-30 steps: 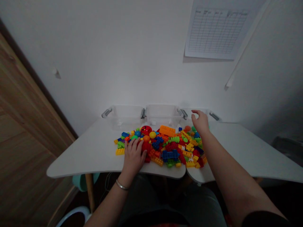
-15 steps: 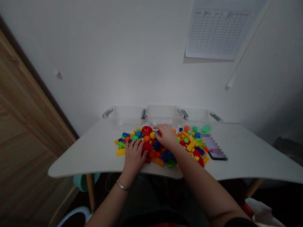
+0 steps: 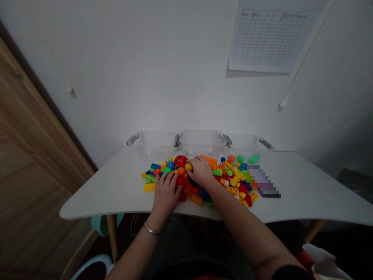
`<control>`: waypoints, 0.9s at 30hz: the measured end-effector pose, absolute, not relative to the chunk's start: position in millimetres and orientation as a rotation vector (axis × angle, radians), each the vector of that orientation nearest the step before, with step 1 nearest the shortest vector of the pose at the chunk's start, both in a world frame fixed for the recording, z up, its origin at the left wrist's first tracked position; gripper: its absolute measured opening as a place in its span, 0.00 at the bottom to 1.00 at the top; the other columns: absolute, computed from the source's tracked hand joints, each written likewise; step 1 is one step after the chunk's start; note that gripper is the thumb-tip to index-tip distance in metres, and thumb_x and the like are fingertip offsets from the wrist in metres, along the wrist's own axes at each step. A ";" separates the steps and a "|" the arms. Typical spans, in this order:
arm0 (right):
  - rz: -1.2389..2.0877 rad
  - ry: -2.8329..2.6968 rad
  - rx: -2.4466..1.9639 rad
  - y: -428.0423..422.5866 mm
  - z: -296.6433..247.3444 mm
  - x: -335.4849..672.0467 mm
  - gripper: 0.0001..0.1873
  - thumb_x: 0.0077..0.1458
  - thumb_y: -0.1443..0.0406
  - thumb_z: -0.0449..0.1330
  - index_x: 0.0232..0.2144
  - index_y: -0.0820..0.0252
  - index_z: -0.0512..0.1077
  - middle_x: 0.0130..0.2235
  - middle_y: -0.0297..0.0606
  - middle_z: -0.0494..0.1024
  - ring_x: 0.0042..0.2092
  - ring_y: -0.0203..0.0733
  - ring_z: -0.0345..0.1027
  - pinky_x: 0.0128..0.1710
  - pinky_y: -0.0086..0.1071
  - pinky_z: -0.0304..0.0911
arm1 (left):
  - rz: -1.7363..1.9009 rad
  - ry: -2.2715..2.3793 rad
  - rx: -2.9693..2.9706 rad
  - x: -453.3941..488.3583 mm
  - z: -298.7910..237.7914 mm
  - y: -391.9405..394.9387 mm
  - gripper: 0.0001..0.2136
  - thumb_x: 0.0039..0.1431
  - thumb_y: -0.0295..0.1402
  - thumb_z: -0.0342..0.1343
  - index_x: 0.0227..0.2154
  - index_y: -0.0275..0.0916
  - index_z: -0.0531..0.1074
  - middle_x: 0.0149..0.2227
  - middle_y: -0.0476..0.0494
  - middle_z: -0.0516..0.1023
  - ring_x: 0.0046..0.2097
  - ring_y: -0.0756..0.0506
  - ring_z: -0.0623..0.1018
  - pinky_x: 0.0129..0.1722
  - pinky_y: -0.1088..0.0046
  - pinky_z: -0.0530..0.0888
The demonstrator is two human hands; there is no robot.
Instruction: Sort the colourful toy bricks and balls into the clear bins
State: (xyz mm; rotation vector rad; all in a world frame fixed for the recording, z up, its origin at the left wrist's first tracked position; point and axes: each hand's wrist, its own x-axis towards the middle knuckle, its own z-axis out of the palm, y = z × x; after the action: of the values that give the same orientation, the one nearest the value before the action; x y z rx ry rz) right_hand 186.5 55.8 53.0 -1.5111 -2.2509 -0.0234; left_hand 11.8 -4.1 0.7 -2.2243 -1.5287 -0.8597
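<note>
A heap of coloured toy bricks (image 3: 149, 187) and small balls lies at the middle of the table's front. My right hand (image 3: 201, 171) reaches into the heap, thumb and fingers closed around a small yellow ball (image 3: 188, 166). My left hand (image 3: 166, 191) rests on the near left part of the heap with fingers spread, its thumb by a red rounded piece (image 3: 181, 181). Between the hands sits an orange ball (image 3: 181, 171). Just behind are a larger red ball (image 3: 180, 161) with dark markings and a blue ball (image 3: 170, 165). A green ball (image 3: 167, 170) lies near my left fingertips.
Three clear plastic bins with grey handles stand against the wall: left bin (image 3: 157, 149), middle bin (image 3: 201, 147), right bin (image 3: 243, 144). A phone (image 3: 264, 182), partly pixelated, lies right of the heap on the white table (image 3: 303, 186). A printed sheet (image 3: 268, 39) hangs above.
My right hand has shifted slightly left and closed around the yellow ball, uncovering orange and green bricks behind it. My left hand stays in place.
</note>
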 end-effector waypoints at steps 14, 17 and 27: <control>-0.012 -1.728 -1.139 55.1 59.2 205.1 0.21 0.54 0.66 0.54 0.51 0.60 0.67 0.49 0.46 0.73 0.52 0.46 0.65 0.56 0.44 0.59 | -0.867 -1.533 -2.228 11.6 -0.4 -3.3 0.20 0.62 0.37 0.49 0.54 0.35 0.69 0.57 0.37 0.71 0.57 0.34 0.67 0.61 0.43 0.57; -0.062 -1.416 -1.042 58.6 68.7 231.9 0.17 0.55 0.64 0.55 0.48 0.59 0.67 0.47 0.44 0.71 0.50 0.45 0.65 0.51 0.42 0.64 | -0.863 -1.529 -2.230 11.2 -0.1 -3.4 0.20 0.62 0.37 0.49 0.54 0.35 0.69 0.56 0.36 0.71 0.57 0.34 0.67 0.61 0.43 0.57; -0.126 -0.928 -1.199 105.7 77.3 350.7 0.23 0.52 0.56 0.56 0.49 0.58 0.64 0.49 0.43 0.69 0.43 0.41 0.67 0.44 0.38 0.65 | -0.881 -1.537 -2.229 11.9 -0.7 -4.0 0.20 0.63 0.37 0.48 0.54 0.35 0.69 0.56 0.36 0.72 0.57 0.34 0.67 0.62 0.42 0.56</control>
State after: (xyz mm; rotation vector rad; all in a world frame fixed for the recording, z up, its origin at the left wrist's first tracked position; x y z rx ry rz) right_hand 350.7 105.7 77.3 -1.1990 -0.9277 -0.1257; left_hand 11.9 -4.0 -0.7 -2.2293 -1.5369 -0.8811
